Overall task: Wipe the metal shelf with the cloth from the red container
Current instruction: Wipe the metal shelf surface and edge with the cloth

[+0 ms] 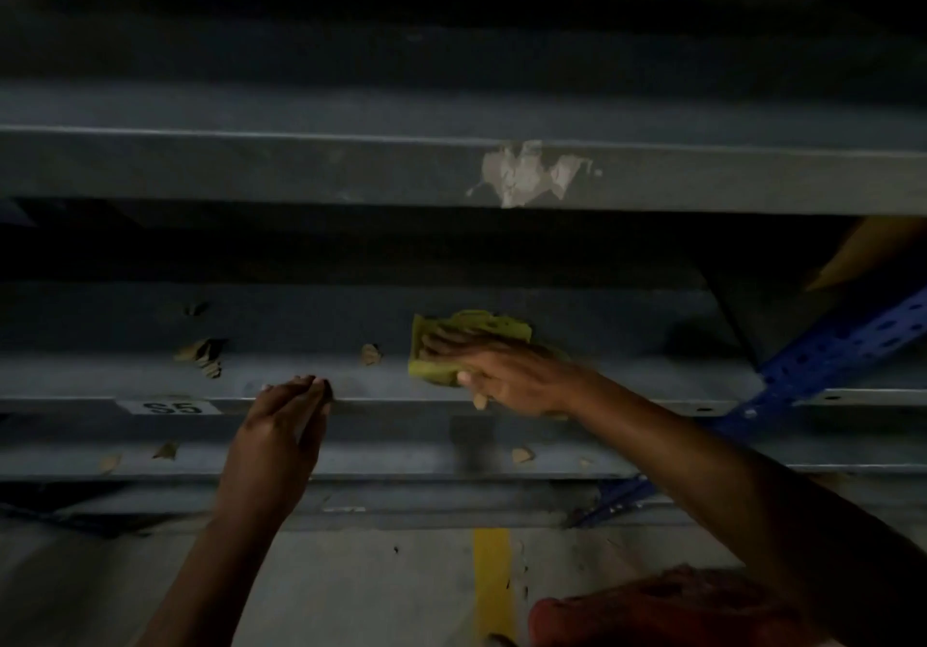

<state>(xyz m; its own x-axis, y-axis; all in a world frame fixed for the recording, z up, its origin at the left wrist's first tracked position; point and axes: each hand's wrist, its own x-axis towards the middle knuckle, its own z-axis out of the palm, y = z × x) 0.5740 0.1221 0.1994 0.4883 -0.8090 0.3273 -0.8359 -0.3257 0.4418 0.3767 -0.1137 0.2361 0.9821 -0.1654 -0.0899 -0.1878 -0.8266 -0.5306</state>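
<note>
A yellow-green cloth [431,368] lies flat on the dark grey metal shelf [627,370], pressed down under my right hand [506,370], whose fingers spread over it. My left hand [286,415] rests with fingertips on the shelf's front lip, just right of a white label reading S5 [170,406], and holds nothing. The red container [667,611] sits on the floor at the bottom right, partly behind my right forearm.
Another grey shelf beam with a torn paper patch [526,175] runs above. A blue perforated upright [822,360] slants at the right. Small torn sticker scraps [200,353] dot the shelf. A yellow floor line [494,581] runs below, on grey concrete.
</note>
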